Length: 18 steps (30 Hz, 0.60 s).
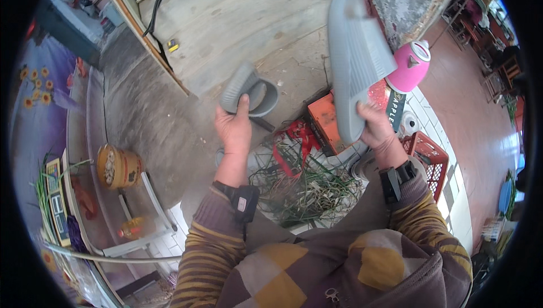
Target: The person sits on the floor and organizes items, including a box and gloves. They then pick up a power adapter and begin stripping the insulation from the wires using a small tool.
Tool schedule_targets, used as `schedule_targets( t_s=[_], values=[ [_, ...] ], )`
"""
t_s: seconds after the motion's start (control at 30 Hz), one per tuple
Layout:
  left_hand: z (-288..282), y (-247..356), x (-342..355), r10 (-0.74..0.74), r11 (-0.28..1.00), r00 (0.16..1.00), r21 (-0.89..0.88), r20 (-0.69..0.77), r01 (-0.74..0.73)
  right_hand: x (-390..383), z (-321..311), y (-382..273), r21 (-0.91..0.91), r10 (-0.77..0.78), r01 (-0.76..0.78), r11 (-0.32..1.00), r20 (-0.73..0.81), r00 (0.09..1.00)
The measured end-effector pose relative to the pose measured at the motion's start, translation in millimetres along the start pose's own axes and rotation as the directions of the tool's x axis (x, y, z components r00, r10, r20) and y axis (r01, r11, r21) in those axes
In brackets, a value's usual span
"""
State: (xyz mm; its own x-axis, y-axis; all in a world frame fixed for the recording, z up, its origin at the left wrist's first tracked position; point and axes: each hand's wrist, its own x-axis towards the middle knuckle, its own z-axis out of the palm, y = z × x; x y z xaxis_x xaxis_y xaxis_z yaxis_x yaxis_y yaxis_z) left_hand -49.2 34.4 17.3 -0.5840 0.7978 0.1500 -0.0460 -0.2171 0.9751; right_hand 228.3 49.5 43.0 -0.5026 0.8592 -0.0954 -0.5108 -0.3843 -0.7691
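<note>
My left hand point(233, 130) grips a grey rubber slipper point(246, 94) at centre left, thumb on it; the slipper points away from me with its curved strap visible. In my right hand point(375, 122) is a second grey slipper point(344, 59), held upright by one end, its ridged face showing and its upper part slightly blurred. Behind that slipper, on the right, stand a pink electric kettle point(404, 73) and a dark printed box point(396, 101). An orange box point(323, 127) lies just left of my right hand. Below both hands are green stalks point(300, 189) and a red strap point(291, 149).
A red plastic crate point(431, 166) sits at right beside white tiles point(452, 206). On the left are a yellow bucket point(130, 166), a metal rack point(158, 229) and a flowered curtain point(48, 115). A pale board point(220, 25) with dark cables stands ahead.
</note>
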Motion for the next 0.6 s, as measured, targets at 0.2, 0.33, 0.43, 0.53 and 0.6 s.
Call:
schedule_targets(
  t_s=[0.2,0.33,0.43,0.53,0.6],
  values=[
    [-4.4,-0.3,5.4,-0.402,0.874,0.913,-0.326,-0.066,0.361,6.5,-14.4,36.2,-0.207,0.258,-0.271,0.94,-0.088,0.962],
    [-10.0,-4.5,13.2,-0.549,0.756,0.834,-0.394,0.053,0.523,6.8,-17.3,13.7,-0.147,0.047,-0.068,0.987,-0.143,0.989],
    [-8.5,-8.6,11.1,-0.633,0.664,0.761,-0.409,0.139,0.626,9.2,-15.5,3.0,-0.078,-0.013,-0.001,0.997,-0.182,0.983],
    [-5.1,-10.1,5.8,-0.676,0.6,0.7,-0.38,0.229,0.704,9.8,-12.2,2.7,0.019,-0.02,0.024,1.0,-0.186,0.982],
    [-1.1,-11.1,2.2,-0.682,0.617,0.676,-0.277,0.278,0.737,9.7,-10.6,3.3,0.084,-0.045,0.058,0.995,-0.147,0.988]
  ],
)
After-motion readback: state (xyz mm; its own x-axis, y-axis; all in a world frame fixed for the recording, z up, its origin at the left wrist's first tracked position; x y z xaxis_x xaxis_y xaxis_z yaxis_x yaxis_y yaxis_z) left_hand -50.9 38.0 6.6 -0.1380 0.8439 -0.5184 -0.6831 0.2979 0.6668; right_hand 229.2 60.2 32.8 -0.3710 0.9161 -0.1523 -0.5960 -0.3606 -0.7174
